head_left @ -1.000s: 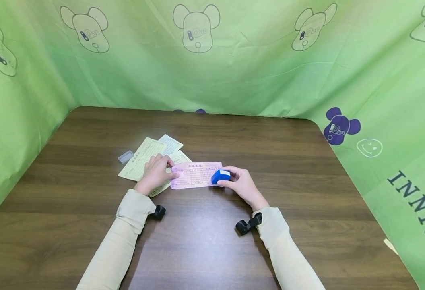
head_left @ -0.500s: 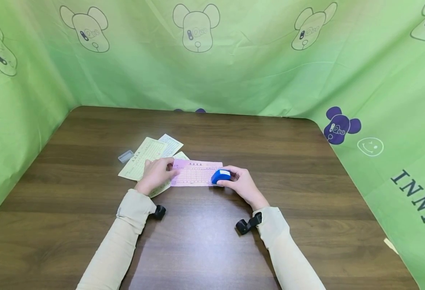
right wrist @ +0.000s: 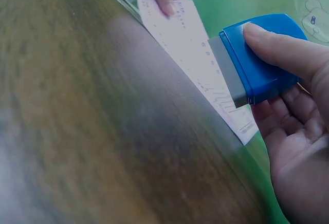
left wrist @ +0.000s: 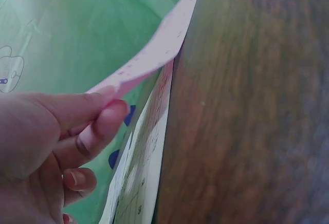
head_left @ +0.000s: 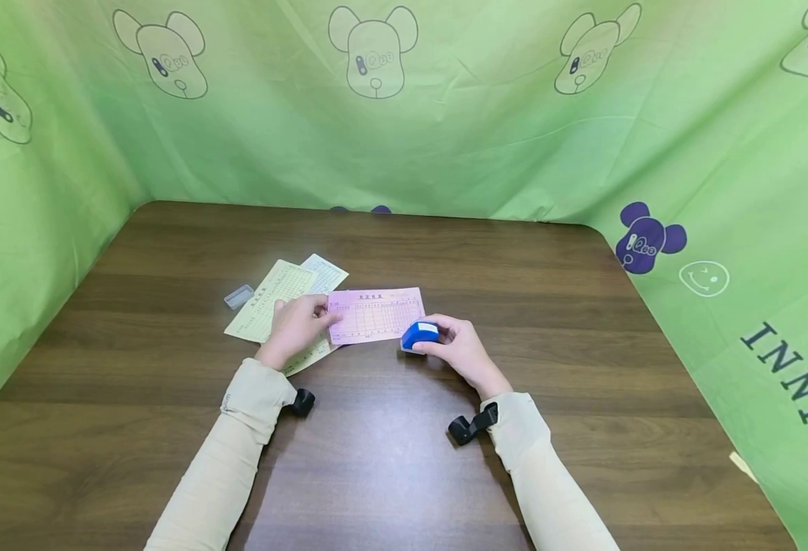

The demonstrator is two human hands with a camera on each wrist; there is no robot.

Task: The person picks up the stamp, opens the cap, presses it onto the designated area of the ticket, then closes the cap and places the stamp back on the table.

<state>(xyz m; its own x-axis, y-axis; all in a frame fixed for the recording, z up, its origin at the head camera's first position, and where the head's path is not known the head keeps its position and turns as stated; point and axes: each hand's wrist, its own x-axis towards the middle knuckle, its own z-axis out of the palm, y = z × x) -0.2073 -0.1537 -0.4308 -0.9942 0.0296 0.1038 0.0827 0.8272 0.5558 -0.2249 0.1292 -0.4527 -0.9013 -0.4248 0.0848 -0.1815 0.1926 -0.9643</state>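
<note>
At far left, shows 1 clear plastic piece (head_left: pixel 239 297) beside overlapping printed slips (head_left: pixel 266 306). With the left hand (head_left: pixel 297 325), closed to paper thickness, pinches the left edge of 1 pink form (head_left: pixel 376 315), raised over the slips. Near the form's lower right corner, grips 1 blue stamp (head_left: pixel 421 334) with the right hand (head_left: pixel 464 350), spread to stamp width; cannot tell if touching.

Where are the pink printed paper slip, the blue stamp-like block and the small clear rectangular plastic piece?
Pink printed paper slip (head_left: pixel 375 316): head view, middle of its printed face.
Blue stamp-like block (right wrist: pixel 259 77): right wrist view, on its blue side.
Small clear rectangular plastic piece (head_left: pixel 239 297): head view, middle of its top.
</note>
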